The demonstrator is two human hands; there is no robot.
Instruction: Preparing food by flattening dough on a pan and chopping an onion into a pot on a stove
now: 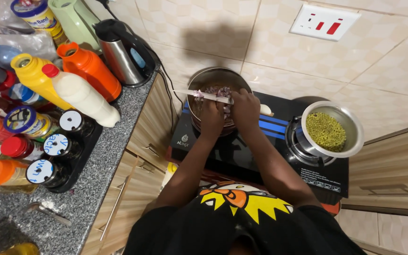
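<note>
1. A person in a black shirt with a yellow and orange print leans over a black cooktop, both arms stretched toward a steel pot at its back left.
2. The right hand is closed around the handle of a knife, whose blade lies level across the pot's mouth and points left; bits of chopped purple onion cling to the blade and lie inside the pot.
3. The left hand sits just beside the right over the pot's near rim, fingers curled up against the blade; whether they pinch anything cannot be told.
4. A pale piece of food shows just past the right hand, at the pot's right edge.
5. On the cooktop's right side a steel bowl of small yellow-green grains rests on a burner, well apart from the hands.
6. To the left, a speckled grey table carries an electric kettle, an orange flask, a yellow bottle, a white bottle with a red cap and a black rack of round-lidded spice jars.
7. A white wall socket with red switches sits on the tiled wall above.
</note>
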